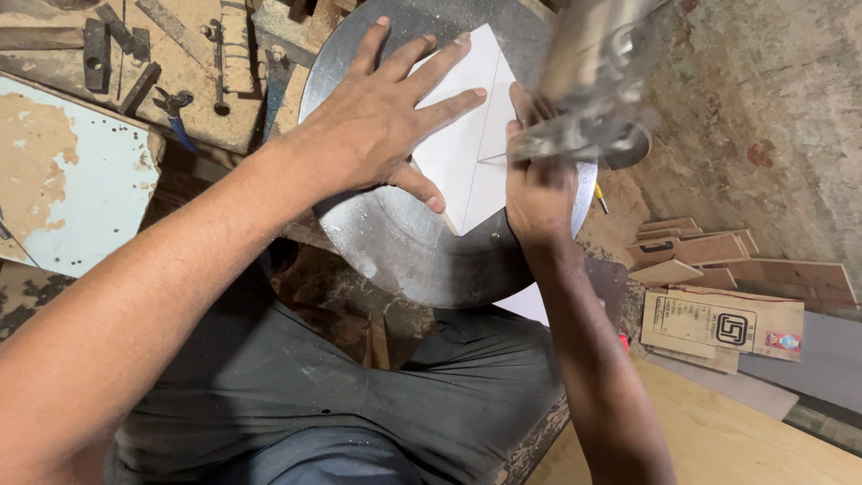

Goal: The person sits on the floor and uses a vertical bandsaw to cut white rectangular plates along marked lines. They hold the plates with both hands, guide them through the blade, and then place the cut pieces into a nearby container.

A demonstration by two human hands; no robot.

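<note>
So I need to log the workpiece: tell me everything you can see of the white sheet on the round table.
The white sheet is a flat, thin, stiff-looking board with straight edges and sharp corners, lying tilted on the round metal table. A thin line crosses it. The left hand presses flat on it with fingers spread; the right hand rests at its right edge, under a blurred metal tool.
</note>
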